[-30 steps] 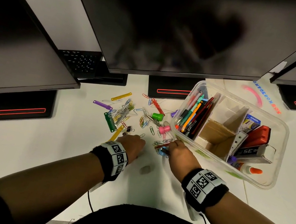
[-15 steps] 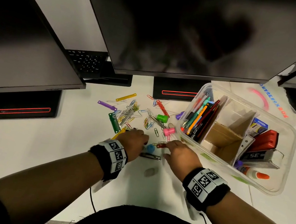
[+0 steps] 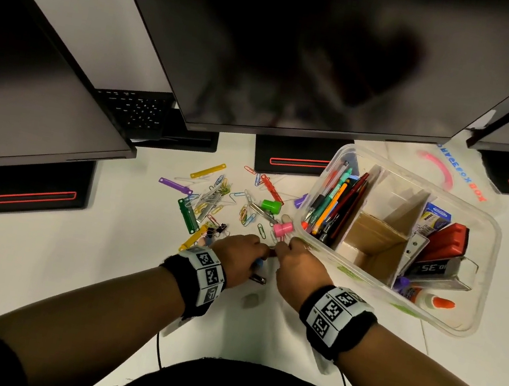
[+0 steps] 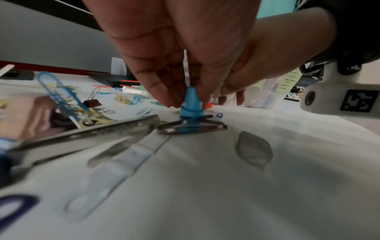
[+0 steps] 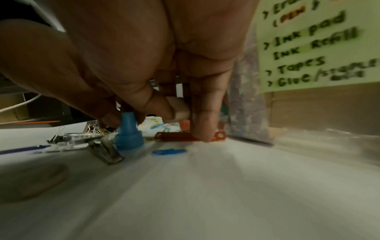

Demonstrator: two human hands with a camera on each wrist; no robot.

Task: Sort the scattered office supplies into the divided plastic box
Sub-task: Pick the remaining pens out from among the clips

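- Now both hands are seen drawn together at the near edge of the clutter; 1.0 s ago they were set apart on the surface (image 3: 36,258)
- Half a second ago the blue cap (image 4: 190,104) lay bare between the hands; it is now covered in the head view and pinched at its top by the left hand (image 3: 237,258)
- Left fingers (image 4: 160,91) are clamped on that cap, thumb on the other side; its base is still down on the surface, on a flat metal clip (image 4: 191,127)
- Right hand (image 3: 298,266): index fingertip (image 5: 202,129) is pressed on a red fastener strip (image 5: 176,136) just beside the box wall; whether the thumb is closed on it cannot be told
- Divided plastic box (image 3: 490,250) is placed at the right; pens (image 3: 335,202) are filed in its left section, glue and stapler stuff at the far right, and the cardboard middle section (image 3: 372,241) looks unfilled
- Most paper clips and coloured strips (image 3: 212,199) are still scattered, and a grey eraser-like lump (image 3: 251,300) is left nearer the body
- Judged: two pickups are started at once, nothing is lifted yet, and the sort is roughly half done
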